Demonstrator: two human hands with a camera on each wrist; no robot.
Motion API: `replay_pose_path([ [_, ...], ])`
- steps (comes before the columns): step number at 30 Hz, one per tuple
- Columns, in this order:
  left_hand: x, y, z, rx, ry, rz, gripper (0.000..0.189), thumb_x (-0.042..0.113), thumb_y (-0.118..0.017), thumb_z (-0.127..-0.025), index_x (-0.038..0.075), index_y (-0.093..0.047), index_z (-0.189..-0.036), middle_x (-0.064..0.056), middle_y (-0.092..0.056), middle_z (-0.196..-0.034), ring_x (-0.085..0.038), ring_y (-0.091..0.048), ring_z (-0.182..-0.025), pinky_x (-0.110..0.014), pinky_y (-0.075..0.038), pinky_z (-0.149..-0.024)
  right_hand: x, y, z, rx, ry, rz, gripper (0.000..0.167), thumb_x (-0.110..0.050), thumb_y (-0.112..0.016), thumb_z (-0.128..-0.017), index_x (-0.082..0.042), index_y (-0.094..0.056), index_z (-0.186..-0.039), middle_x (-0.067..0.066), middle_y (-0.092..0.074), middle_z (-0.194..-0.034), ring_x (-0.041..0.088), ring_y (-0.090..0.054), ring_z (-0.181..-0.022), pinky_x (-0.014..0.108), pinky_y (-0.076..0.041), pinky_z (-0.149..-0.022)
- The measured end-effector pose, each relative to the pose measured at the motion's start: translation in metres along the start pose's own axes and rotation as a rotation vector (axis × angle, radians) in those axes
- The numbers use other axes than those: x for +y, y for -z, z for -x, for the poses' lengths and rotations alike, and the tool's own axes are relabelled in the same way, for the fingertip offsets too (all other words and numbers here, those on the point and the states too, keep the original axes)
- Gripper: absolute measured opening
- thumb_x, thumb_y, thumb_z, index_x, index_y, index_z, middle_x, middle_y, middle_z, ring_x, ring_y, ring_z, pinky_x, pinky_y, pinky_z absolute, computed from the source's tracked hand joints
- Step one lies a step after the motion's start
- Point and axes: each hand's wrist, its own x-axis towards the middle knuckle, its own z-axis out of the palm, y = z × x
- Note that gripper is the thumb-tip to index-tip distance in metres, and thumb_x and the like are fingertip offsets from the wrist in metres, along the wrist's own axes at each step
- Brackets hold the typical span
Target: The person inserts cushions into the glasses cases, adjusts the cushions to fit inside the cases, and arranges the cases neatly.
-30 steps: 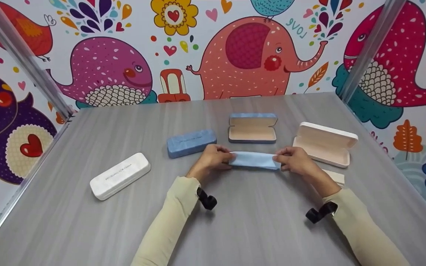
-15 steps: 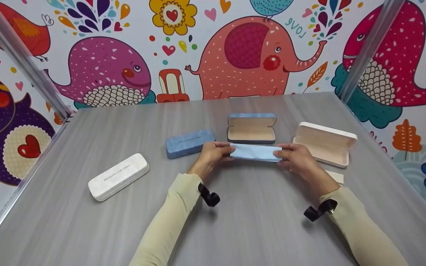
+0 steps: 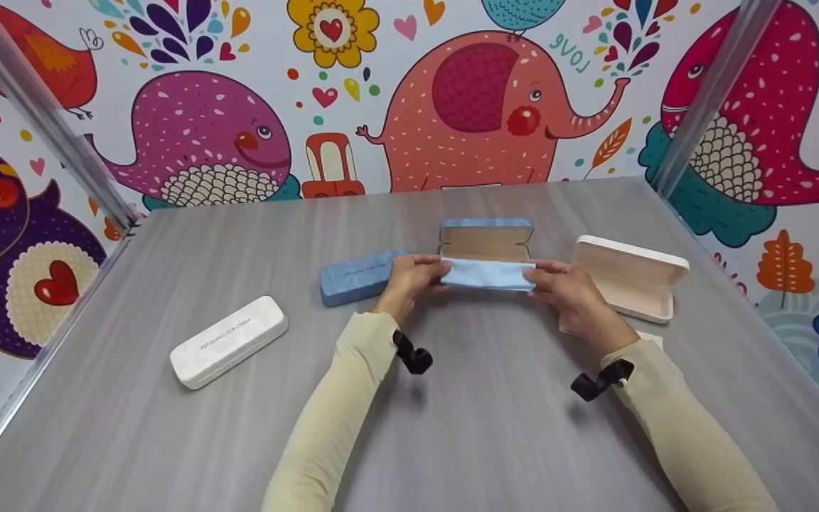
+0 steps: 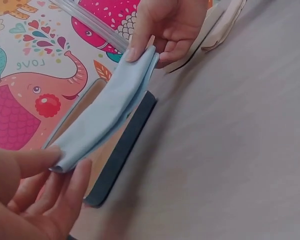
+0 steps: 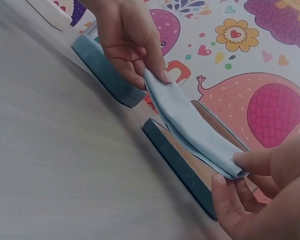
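A light blue folded cloth [image 3: 488,274] is stretched level between the two hands. My left hand [image 3: 411,283] pinches its left end, thumb on top and fingers beneath. The other end is pinched the same way by my right hand [image 3: 571,295]. Just behind the cloth stands an open blue glasses case [image 3: 486,231] with a beige lining; the cloth overlaps its front part in the head view. Both wrist views show the folded layers of the cloth [image 4: 107,107] above the case's dark blue front wall [image 5: 177,170].
A closed blue glasses case [image 3: 356,277] lies beside the left hand. Farther left is a closed white glasses case [image 3: 230,341]. An open white glasses case [image 3: 630,277] stands right of the right hand, with a cream folded piece [image 3: 651,338] partly hidden by that forearm.
Both hands have carried the cloth away from the person, from in front of the open blue case to overlapping its front part. The cases have stayed in place.
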Motion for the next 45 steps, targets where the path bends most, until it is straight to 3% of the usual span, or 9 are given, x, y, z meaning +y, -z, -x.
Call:
replay_pose_path([
  [9, 0.002, -0.009, -0.011, 0.058, -0.049, 0.01, 0.029, 0.001, -0.071, -0.09, -0.006, -0.068, -0.118, -0.02, -0.069, -0.118, -0.016, -0.068, -0.077, -0.04, -0.061, -0.086, -0.011, 0.002, -0.016, -0.034, 0.076, 0.011, 0.045, -0.004, -0.064, -0.096, 0.007, -0.051, -0.137, -0.008, -0.068, -0.087, 0.005, -0.063, -0.077, 0.017, -0.055, -0.07],
  [14, 0.0, -0.013, -0.014, 0.116, -0.13, 0.013, 0.021, 0.003, -0.073, -0.09, -0.004, -0.071, -0.11, -0.015, -0.071, -0.103, -0.015, -0.067, -0.075, -0.04, -0.062, -0.081, -0.017, 0.0, -0.024, 0.01, 0.077, -0.007, 0.047, -0.003, -0.066, -0.094, 0.01, -0.046, -0.136, -0.008, -0.067, -0.079, 0.004, -0.064, -0.073, 0.017, -0.056, -0.068],
  [19, -0.001, -0.017, -0.018, 0.167, -0.179, 0.019, 0.016, 0.002, -0.073, -0.089, -0.006, -0.072, -0.104, -0.012, -0.07, -0.093, -0.012, -0.066, -0.068, -0.032, -0.063, -0.07, -0.018, 0.0, -0.033, 0.099, 0.067, 0.041, 0.031, -0.006, -0.069, -0.093, 0.003, -0.056, -0.12, -0.008, -0.065, -0.074, 0.003, -0.062, -0.067, 0.016, -0.057, -0.065],
  [22, 0.0, -0.019, -0.019, 0.194, -0.196, -0.018, 0.015, 0.002, -0.072, -0.09, -0.006, -0.073, -0.103, -0.015, -0.072, -0.096, -0.012, -0.066, -0.066, -0.033, -0.063, -0.071, -0.019, -0.001, -0.037, 0.149, 0.062, 0.091, 0.025, -0.009, -0.071, -0.092, -0.002, -0.06, -0.113, -0.009, -0.063, -0.074, 0.003, -0.06, -0.065, 0.015, -0.056, -0.063],
  [29, 0.005, -0.021, -0.021, 0.222, -0.241, -0.132, 0.015, 0.005, -0.07, -0.092, -0.002, -0.074, -0.105, -0.018, -0.073, -0.104, -0.02, -0.071, -0.079, -0.039, -0.062, -0.079, -0.024, -0.007, -0.046, 0.218, 0.079, 0.157, 0.023, -0.009, -0.07, -0.092, -0.002, -0.061, -0.112, -0.009, -0.059, -0.075, 0.003, -0.057, -0.06, 0.014, -0.054, -0.06],
  [34, 0.003, -0.023, -0.026, 0.27, -0.277, -0.19, 0.014, 0.002, -0.069, -0.091, -0.004, -0.075, -0.102, -0.019, -0.074, -0.102, -0.023, -0.072, -0.078, -0.036, -0.063, -0.073, -0.024, -0.011, -0.051, 0.26, 0.086, 0.203, 0.021, -0.009, -0.069, -0.093, -0.002, -0.062, -0.112, -0.01, -0.059, -0.074, 0.003, -0.058, -0.061, 0.016, -0.055, -0.061],
  [40, 0.002, -0.029, -0.03, 0.267, -0.313, -0.213, 0.012, 0.0, -0.068, -0.091, -0.004, -0.076, -0.1, -0.019, -0.074, -0.1, -0.021, -0.071, -0.074, -0.029, -0.062, -0.066, -0.023, -0.01, -0.053, 0.287, 0.121, 0.281, 0.021, -0.009, -0.068, -0.093, 0.0, -0.065, -0.112, -0.009, -0.059, -0.071, 0.005, -0.059, -0.061, 0.02, -0.055, -0.063],
  [45, -0.001, -0.033, -0.033, 0.3, -0.316, -0.269, 0.01, 0.002, -0.068, -0.091, -0.002, -0.077, -0.096, -0.017, -0.075, -0.094, -0.021, -0.071, -0.067, -0.024, -0.058, -0.058, -0.021, -0.01, -0.054, 0.302, 0.114, 0.342, 0.02, -0.011, -0.069, -0.093, 0.0, -0.067, -0.11, -0.008, -0.06, -0.073, 0.007, -0.059, -0.066, 0.023, -0.055, -0.065],
])
